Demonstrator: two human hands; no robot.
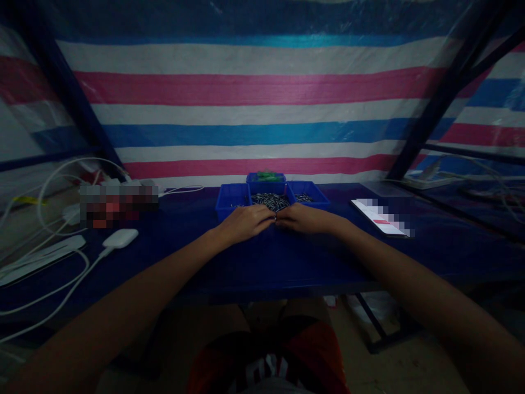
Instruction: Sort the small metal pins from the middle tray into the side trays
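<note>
My left hand (244, 220) and right hand (305, 218) meet at the near edge of the middle bin (266, 188), fingers bent; I cannot tell whether they grasp anything. Metal bits (268, 200) lie in that bin.

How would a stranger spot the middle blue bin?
On the blue table, by the left hand and right hand, three blue bins form a row. The middle bin holds the biggest heap of small metal pieces; its side neighbours hold fewer.

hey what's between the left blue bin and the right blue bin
The head view shows the middle blue bin there, holding small metal pieces.
</note>
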